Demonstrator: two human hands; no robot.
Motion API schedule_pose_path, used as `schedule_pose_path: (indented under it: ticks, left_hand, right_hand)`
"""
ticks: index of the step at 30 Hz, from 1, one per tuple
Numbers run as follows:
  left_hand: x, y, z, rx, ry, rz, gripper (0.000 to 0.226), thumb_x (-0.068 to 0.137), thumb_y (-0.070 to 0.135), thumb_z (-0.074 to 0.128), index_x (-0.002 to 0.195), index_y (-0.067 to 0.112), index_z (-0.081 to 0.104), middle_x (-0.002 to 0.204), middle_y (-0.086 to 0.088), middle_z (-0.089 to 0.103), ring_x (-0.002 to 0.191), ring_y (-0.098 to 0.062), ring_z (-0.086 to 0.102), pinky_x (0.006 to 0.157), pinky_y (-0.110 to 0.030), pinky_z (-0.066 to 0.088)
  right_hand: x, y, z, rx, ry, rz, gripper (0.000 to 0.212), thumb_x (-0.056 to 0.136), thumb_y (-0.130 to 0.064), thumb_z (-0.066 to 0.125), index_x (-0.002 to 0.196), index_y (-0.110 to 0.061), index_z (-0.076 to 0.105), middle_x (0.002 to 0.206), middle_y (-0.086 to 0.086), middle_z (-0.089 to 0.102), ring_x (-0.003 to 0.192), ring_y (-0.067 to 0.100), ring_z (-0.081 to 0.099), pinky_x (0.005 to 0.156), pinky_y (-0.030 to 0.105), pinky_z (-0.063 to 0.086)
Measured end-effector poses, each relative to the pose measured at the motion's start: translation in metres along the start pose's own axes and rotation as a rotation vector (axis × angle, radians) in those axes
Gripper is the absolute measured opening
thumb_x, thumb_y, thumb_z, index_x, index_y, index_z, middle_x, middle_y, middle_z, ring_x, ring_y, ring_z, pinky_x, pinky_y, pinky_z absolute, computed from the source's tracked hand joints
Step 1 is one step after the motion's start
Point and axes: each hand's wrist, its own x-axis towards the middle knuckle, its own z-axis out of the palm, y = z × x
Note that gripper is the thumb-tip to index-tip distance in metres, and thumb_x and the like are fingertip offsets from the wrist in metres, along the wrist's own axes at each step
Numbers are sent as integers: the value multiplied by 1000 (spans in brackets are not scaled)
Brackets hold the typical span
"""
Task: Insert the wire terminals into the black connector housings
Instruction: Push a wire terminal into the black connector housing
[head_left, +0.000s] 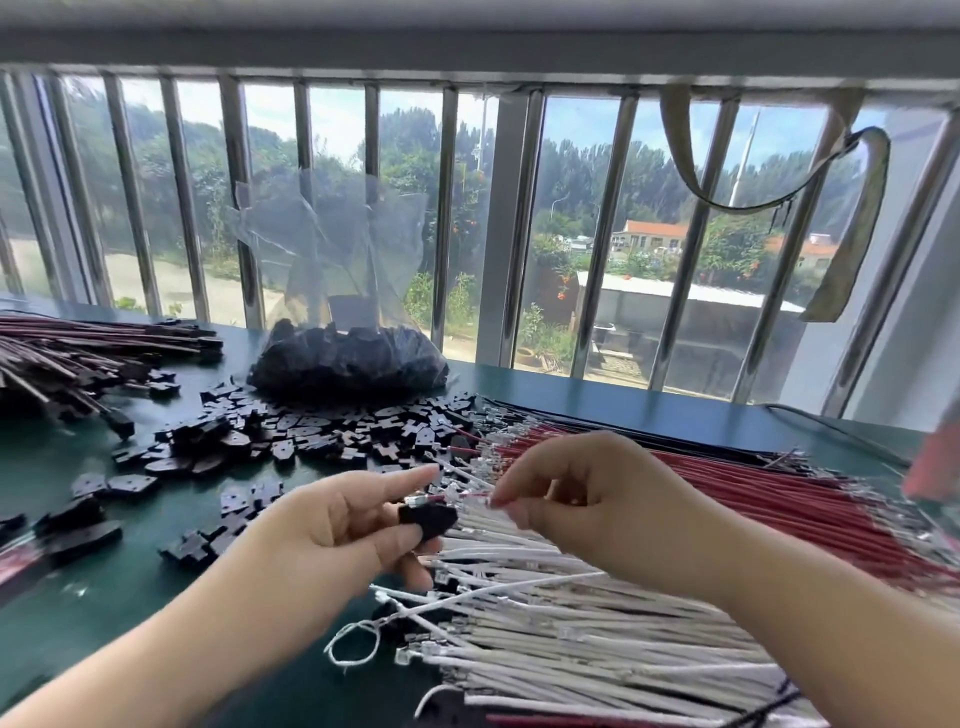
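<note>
Left hand (343, 525) gripping a black housing (428, 519) btwn thumb and curled fingers, index finger sticking out straight toward 2 o'clock. Right hand (582, 493) pinching a red wire (470, 498) near its metal terminal (415, 501), tip sitting right at the housing's top edge; seated or not, can't tell. Lying under the right forearm at 4 o'clock: white wires (597, 639); red wires (727, 483) fanning at 3 o'clock. Loose housings (291, 431) scattering over the green table (78, 597) at 10 o'clock, clear bag (348, 358) of more at 12, finished bundle (67, 353) at 9.
</note>
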Motion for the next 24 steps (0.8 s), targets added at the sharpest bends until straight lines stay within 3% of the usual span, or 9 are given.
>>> schedule_pose_path:
  ticks: [2,5,11,14,16,18,21,24]
  left_hand:
    - [-2,4,2,-106,-24,2,35,69,6,65,103,15,67,72,-17,72,58,-23,68,59,-20,54]
    - [-4,10,3,-195,-25,18,30,58,10,67,88,9,71,68,-15,70,55,-23,66,56,-19,53]
    - [-5,11,4,-101,-76,15,36,52,11,75,85,26,73,75,-17,71,60,-21,68,62,-25,56]
    - [-5,10,1,67,-27,56,30,60,44,82,83,31,68,69,-10,71,60,-20,67,65,-35,54]
    - [-7,9,-1,205,42,80,44,60,67,66,79,28,66,63,-7,70,54,-19,63,60,-34,52]
    - [-7,8,0,263,95,84,54,64,74,53,74,23,64,56,-9,66,46,-19,57,55,-32,50]
    - [-6,7,2,246,109,81,47,65,70,51,74,26,66,55,-8,65,47,-18,54,54,-27,47]
    - [-5,10,7,62,74,60,29,61,50,63,80,30,72,57,-7,67,52,-15,58,56,-23,49]
  right_hand:
    - [-1,-2,5,-30,-25,-25,6,83,-33,67,77,-33,70,71,-19,65,56,-5,52,55,8,43]
    - [0,-4,8,-32,-3,-41,6,82,-35,68,78,-31,70,70,-19,65,56,-4,51,56,10,42]
    - [0,-7,12,-75,15,-68,7,84,-35,65,77,-37,65,72,-21,62,58,-4,52,55,9,41]
    - [-1,-7,12,-95,8,-69,10,85,-37,63,75,-37,63,71,-23,60,59,-5,52,56,10,41]
    - [-1,-7,12,-98,1,-61,10,86,-38,61,77,-35,63,68,-24,59,57,-4,51,54,11,41]
    - [-1,-8,11,-86,-5,-53,11,87,-39,60,77,-33,63,63,-23,57,54,-3,49,51,11,40]
    - [-1,-8,12,-85,-16,-70,12,86,-38,61,76,-33,63,64,-23,57,55,-4,48,55,10,40]
    - [-1,-8,13,-96,-37,-94,10,86,-37,62,78,-31,64,68,-24,58,60,-4,50,62,9,41]
